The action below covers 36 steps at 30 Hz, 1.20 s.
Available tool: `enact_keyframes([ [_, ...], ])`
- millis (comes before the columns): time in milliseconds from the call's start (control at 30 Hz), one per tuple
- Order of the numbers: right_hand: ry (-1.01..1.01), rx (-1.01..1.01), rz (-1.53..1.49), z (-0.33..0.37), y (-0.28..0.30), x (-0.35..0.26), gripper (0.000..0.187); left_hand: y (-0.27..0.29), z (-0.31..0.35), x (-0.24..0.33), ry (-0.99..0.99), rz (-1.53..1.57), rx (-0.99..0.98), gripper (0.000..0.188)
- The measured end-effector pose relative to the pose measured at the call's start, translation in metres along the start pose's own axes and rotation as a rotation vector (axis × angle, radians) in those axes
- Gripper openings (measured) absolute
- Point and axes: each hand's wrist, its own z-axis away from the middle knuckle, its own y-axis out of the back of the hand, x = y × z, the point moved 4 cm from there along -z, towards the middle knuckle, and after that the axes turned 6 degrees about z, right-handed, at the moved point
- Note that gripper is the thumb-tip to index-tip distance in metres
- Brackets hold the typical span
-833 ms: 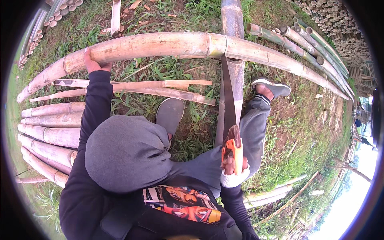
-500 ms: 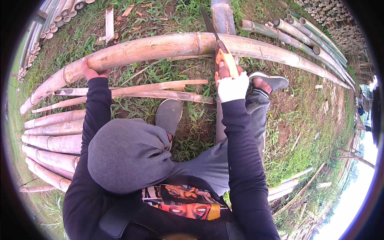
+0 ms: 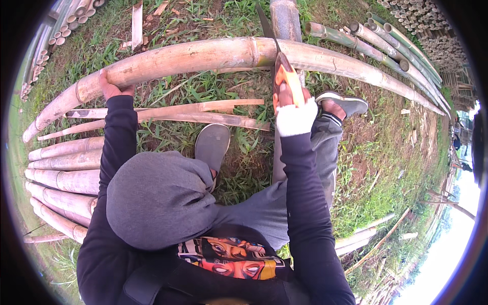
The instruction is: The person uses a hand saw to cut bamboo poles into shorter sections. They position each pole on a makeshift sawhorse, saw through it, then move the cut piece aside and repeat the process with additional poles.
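A long, thick bamboo pole (image 3: 193, 57) lies crosswise ahead of me, resting over another pole (image 3: 285, 23) that runs away from me. Fingers wrapped round its near side, my left hand (image 3: 114, 87) grips it left of the middle. In a white fingerless glove, my right hand (image 3: 293, 108) is closed on the orange handle of a hand saw (image 3: 285, 73). The saw's dark blade lies across the bamboo just right of a joint ring, its tip pointing away from me. How deep the blade sits cannot be made out.
Split bamboo strips (image 3: 203, 114) lie on the grass between the pole and my foot. Cut bamboo lengths (image 3: 66, 180) are laid out at the left. More poles (image 3: 366, 46) lie at the far right, near a large bamboo stack (image 3: 432, 30).
My right hand has drawn the saw slightly back toward me. My left hand keeps its hold on the bamboo pole, and the whole view has shifted a little.
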Motion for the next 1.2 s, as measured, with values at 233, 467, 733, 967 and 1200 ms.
enact_keyframes([
  [233, -0.120, -0.056, 0.058, 0.111, 0.058, -0.009, 0.020, -0.001, -0.002, -0.001, 0.016, 0.044, 0.058, 0.062],
  [467, -0.204, -0.044, -0.065, 0.146, 0.081, -0.020, 0.020, 0.008, -0.007, 0.000, 0.006, 0.006, 0.001, 0.064],
  [733, 0.019, -0.047, -0.093, 0.012, 0.007, -0.007, 0.018, 0.002, -0.002, -0.004, 0.037, 0.029, -0.032, 0.063],
  [967, -0.118, 0.026, -0.042, 0.196, 0.095, -0.018, 0.018, 0.010, -0.006, -0.004, 0.027, 0.006, 0.042, 0.066],
  [1200, -0.037, -0.006, -0.212, -0.006, -0.012, 0.004, 0.019, 0.011, -0.007, -0.005, 0.042, 0.038, -0.053, 0.061],
])
